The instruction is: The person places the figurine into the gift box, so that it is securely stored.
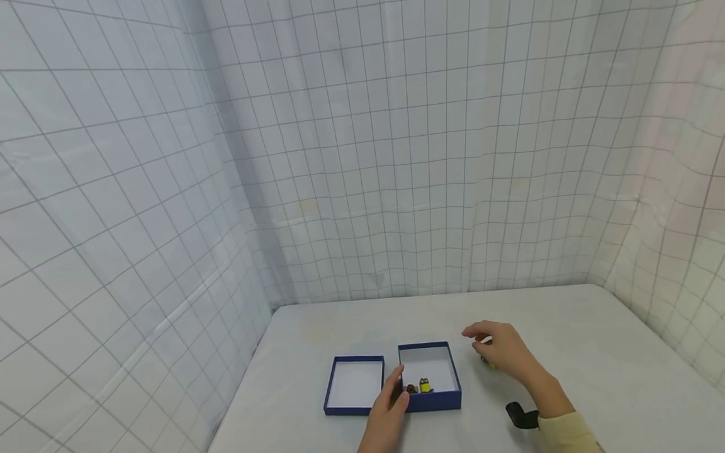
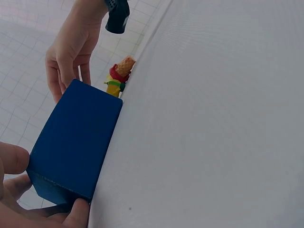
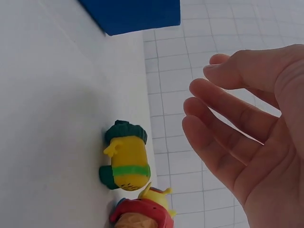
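My left hand (image 1: 386,415) grips the left front corner of a blue-walled box (image 1: 433,401); in the left wrist view its thumb and fingers curl round the end of the blue box (image 2: 78,137). A small yellow figure (image 1: 425,385) and a brown one (image 1: 411,389) lie inside, along the front wall. My right hand (image 1: 504,352) hovers right of the box, fingers spread and slightly bent. The right wrist view has the hand (image 3: 251,128) holding nothing, beside a yellow figure with green parts (image 3: 130,159) and a red figure with a cone (image 3: 147,209), both outside the box.
A shallow blue-edged tray or lid (image 1: 347,411) lies left of the box on the white table (image 1: 306,333). A dark curved object (image 1: 522,416) shows by the right wrist. White gridded sheets (image 1: 368,157) hang behind and at both sides.
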A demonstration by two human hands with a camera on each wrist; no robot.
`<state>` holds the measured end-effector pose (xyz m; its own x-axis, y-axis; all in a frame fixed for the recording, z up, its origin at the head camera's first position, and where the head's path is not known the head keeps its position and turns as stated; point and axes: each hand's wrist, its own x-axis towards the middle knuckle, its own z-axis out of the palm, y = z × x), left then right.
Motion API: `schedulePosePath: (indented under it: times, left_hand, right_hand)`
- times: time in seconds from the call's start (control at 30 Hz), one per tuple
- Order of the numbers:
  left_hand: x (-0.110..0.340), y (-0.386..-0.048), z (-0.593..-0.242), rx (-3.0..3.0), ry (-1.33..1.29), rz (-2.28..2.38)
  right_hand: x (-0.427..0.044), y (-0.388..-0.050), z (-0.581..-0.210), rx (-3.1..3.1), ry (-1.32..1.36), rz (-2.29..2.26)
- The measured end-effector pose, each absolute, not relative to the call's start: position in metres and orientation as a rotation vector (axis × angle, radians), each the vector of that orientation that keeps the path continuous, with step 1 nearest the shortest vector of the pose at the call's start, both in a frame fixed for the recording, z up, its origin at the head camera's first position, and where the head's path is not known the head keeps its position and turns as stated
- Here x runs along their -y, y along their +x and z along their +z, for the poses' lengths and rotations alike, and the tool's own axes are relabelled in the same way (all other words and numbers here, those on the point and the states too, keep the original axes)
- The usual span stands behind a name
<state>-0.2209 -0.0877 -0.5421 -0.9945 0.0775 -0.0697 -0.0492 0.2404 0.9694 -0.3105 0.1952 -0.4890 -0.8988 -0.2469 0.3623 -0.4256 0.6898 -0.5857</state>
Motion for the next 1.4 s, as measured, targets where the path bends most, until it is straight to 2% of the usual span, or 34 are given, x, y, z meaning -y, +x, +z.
schedulePosePath:
  times: [0.6,1.1,1.4]
  left_hand:
    - [0.089,-0.22,-0.543,-2.383,0.015,1.882]
    - [0.088,-0.219,-0.539,-2.399,0.026,1.902]
    - [0.089,-0.218,-0.54,-2.389,0.032,1.884]
  right_hand:
    - [-0.216,-0.316,-0.499,2.825,0.479,0.965]
    - [-0.21,-0.317,-0.498,2.935,0.44,0.878]
    - [-0.2,-0.311,-0.511,3.002,0.433,0.847]
